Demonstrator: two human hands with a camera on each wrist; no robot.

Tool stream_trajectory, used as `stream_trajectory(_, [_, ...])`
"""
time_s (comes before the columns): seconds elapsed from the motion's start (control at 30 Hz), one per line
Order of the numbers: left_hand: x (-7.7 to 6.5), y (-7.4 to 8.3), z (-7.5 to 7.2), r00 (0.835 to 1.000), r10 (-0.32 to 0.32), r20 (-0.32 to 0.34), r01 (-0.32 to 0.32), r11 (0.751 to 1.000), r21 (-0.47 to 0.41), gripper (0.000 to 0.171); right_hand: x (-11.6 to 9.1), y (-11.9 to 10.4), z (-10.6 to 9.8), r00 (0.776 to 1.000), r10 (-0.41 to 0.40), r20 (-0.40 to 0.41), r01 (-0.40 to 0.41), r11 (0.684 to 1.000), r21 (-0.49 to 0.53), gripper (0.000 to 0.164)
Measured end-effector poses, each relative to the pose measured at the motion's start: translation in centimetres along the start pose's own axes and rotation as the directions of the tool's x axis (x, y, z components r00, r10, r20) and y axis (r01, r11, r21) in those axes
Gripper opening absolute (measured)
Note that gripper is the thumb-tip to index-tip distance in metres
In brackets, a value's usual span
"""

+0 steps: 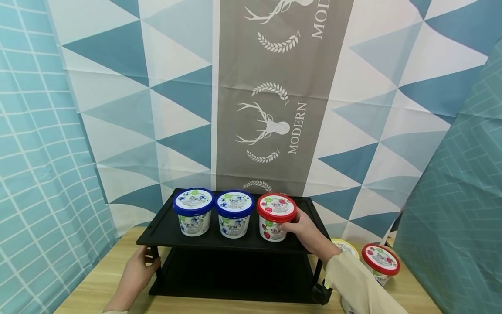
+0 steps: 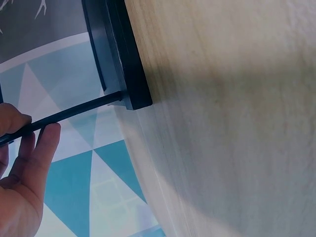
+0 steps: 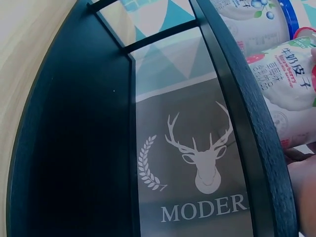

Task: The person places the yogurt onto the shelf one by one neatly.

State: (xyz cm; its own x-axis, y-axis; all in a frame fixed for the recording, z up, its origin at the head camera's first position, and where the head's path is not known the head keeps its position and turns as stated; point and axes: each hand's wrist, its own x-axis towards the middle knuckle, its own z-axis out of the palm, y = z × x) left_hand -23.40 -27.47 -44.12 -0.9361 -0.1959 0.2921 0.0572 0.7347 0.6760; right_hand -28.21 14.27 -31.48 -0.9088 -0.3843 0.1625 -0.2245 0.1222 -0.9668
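A black two-tier rack [image 1: 164, 231] stands on the table, its lower shelf bare. My left hand [image 1: 137, 270] is at the rack's front left post; in the left wrist view the thumb and fingers pinch that thin post [image 2: 84, 107]. My right hand [image 1: 307, 231] grips the right side of a strawberry tub [image 1: 276, 208] with a red lid, upright on the top shelf. Its strawberry label shows in the right wrist view. To its left, two blueberry tubs with blue lids, a middle one [image 1: 235, 205] and a left one [image 1: 193, 203], stand in a row.
On the table right of the rack are another red-lidded tub [image 1: 379, 259] and a yellow-lidded tub [image 1: 345, 247], partly behind my right sleeve [image 1: 354, 281]. A small black object [image 1: 321, 293] is at the rack's front right foot. Patterned cloth [image 1: 262, 96] hangs close behind.
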Motion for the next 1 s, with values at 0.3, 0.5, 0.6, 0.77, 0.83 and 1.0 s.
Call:
stream_trajectory(0.3, [0.2,0.2,0.3,0.999,0.026,-0.030,-0.026,1.000,-0.003,0.049,-0.8,-0.4,-0.5,0.995,0.041,-0.087,-0.048,0.996,-0.072,0.070])
stream_trajectory(0.5, [0.3,0.4,0.5,0.999,0.036,-0.026,-0.037,0.999,-0.017,0.049,-2.9,-0.2,-2.0,0.993,-0.002,-0.116,-0.008,0.996,-0.083,0.073])
stream_trajectory(0.6, [0.3,0.5,0.4,0.999,0.031,-0.016,-0.031,0.999,-0.019,0.049,-4.3,-0.2,-2.8,0.988,-0.050,-0.146,0.034,0.993,-0.116,0.067])
stream_trajectory(0.77, [0.2,0.5,0.2,1.000,0.020,-0.018,-0.020,1.000,-0.014,0.050,-5.9,-0.5,-4.0,0.973,-0.094,-0.210,0.050,0.978,-0.203,0.059])
stream_trajectory(0.83, [0.2,0.4,0.1,1.000,0.021,-0.018,-0.021,1.000,-0.015,0.050,-6.4,-0.6,-4.4,0.969,-0.090,-0.229,0.039,0.975,-0.219,0.056])
stream_trajectory(1.0, [0.0,0.1,0.2,0.999,0.025,-0.045,-0.025,1.000,-0.009,0.050,-7.4,-0.5,-5.0,0.961,-0.080,-0.264,0.010,0.967,-0.253,0.054])
